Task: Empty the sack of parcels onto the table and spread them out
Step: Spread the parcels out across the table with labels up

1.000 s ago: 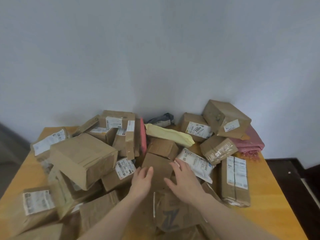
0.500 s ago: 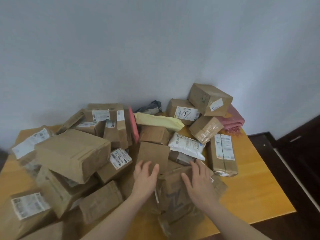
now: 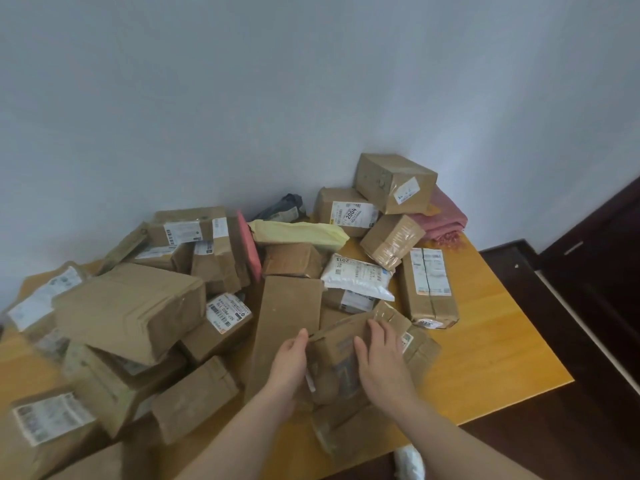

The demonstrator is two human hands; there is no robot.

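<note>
fingers [image 3: 375, 336] of both hands seemingly flank a taped parcel [image 3: 341, 362].

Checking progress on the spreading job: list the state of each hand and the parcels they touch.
Left hand: fingers straight, pressing the box's left side.
Right hand: flat on the box's top.
Brown taped cardboard box: tilted, held between both hands.
White plastic mailer bag: lying atop other parcels.
</note>
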